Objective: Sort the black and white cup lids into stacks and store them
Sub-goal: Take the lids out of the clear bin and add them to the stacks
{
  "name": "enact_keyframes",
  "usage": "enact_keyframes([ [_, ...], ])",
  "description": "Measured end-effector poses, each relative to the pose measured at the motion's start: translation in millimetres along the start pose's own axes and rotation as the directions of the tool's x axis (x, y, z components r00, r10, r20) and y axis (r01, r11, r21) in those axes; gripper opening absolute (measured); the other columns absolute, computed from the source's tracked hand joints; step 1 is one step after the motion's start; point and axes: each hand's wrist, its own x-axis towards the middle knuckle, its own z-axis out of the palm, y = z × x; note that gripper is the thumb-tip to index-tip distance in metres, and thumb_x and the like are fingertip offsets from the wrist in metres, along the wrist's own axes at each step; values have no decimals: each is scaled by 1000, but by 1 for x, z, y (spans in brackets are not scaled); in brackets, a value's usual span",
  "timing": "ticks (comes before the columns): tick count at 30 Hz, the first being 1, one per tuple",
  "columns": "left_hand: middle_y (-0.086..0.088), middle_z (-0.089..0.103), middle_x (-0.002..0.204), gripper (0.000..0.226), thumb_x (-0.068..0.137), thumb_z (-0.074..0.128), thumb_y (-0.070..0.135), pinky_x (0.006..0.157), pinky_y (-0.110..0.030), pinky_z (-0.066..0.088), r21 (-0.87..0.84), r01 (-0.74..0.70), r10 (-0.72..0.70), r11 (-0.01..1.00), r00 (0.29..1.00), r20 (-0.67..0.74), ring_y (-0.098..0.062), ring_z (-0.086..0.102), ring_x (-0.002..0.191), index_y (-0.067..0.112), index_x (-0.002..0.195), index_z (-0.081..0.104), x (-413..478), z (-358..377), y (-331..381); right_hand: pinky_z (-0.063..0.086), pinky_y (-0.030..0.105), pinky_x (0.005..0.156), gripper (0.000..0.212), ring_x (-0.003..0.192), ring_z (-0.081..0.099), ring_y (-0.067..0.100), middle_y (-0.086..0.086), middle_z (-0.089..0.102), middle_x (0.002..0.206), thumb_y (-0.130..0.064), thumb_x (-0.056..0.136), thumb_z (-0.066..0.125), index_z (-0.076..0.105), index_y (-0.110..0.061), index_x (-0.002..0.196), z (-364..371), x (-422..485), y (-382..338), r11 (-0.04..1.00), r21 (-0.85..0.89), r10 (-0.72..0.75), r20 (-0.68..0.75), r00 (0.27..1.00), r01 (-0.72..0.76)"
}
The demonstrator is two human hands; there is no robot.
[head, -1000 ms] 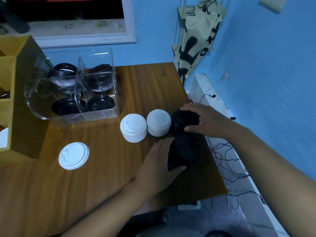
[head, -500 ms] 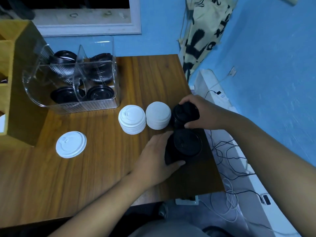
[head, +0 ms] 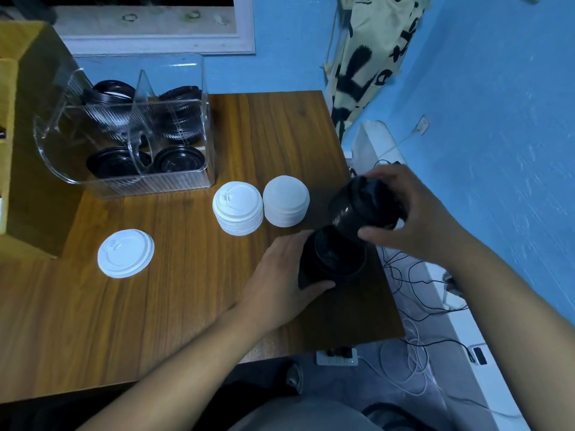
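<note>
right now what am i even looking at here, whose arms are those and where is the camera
The camera sits on a person's head and looks down at their own two bare hands, so the arms are theirs. There is no robot. They work at a wooden table. The right hand holds a tilted black stack of cup lids above the table. The left hand grips a second black stack just below it. On the table stand two white stacks, side by side, and a single white lid lies apart to the left. A clear bin at the back already holds black lids.
</note>
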Motion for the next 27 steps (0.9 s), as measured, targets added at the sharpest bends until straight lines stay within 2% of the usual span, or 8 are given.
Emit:
enact_keyframes([
  [3, 13, 51, 140, 80, 82, 77, 56, 107, -28, 41, -5, 3, -3, 1000, 1000, 2, -4, 42, 130, 31, 148, 40, 0, -1, 1, 55, 28, 96, 80, 123, 54, 4, -21, 50, 133, -45, 71, 86, 43, -44, 138, 15, -21, -4, 998, -63, -13, 182, 983, 24],
  [6, 13, 52, 139, 80, 81, 78, 56, 107, -31, 44, -11, 9, -9, 1000, 1000, -7, -4, 43, 130, 30, 147, 41, 1, -1, 2, 46, 19, 102, 85, 128, 41, -12, -32, 41, 140, -47, 75, 84, 35, -49, 146, 26, -24, 2, 989, -142, -8, 207, 978, 38],
  [11, 11, 54, 138, 79, 82, 77, 56, 107, -32, 44, -18, -4, 4, 1000, 1000, -20, -7, 45, 129, 29, 147, 42, 1, -1, 3, 41, 21, 103, 83, 131, 35, -10, -26, 35, 145, -56, 79, 77, 31, -48, 148, 33, -20, 0, 982, -180, -19, 244, 969, 64],
  [15, 11, 55, 137, 76, 83, 76, 55, 105, -25, 40, -24, -9, 8, 1000, 1000, -28, -5, 45, 127, 28, 145, 44, 1, -1, 3, 45, 22, 99, 67, 126, 39, -10, -22, 37, 141, -65, 87, 61, 33, -46, 145, 48, -21, -3, 979, -197, -14, 163, 986, 47],
  [19, 9, 56, 137, 78, 82, 78, 54, 106, -31, 45, -26, 1, -2, 1000, 999, -37, -7, 46, 127, 25, 146, 45, 1, 1, 2, 48, 28, 99, 65, 121, 43, -1, -20, 36, 142, -58, 88, 64, 35, -43, 144, 61, -23, -3, 957, -285, -31, 101, 994, 59],
  [23, 8, 55, 138, 81, 82, 78, 54, 107, -35, 46, -22, 2, -2, 1000, 1000, -20, -8, 46, 128, 25, 148, 43, 0, 3, 0, 53, 38, 97, 68, 124, 43, 6, -19, 34, 144, -63, 86, 62, 32, -43, 145, 64, -22, -3, 928, -364, -43, 97, 994, 76],
  [27, 6, 55, 142, 89, 83, 77, 52, 109, -35, 43, -20, 21, -22, 1000, 1000, -20, -11, 46, 130, 22, 155, 35, 6, 8, 3, 53, 40, 96, 68, 127, 42, 8, -19, 35, 145, -61, 87, 63, 34, -42, 145, 62, -21, -2, 919, -384, -60, 83, 995, 88],
])
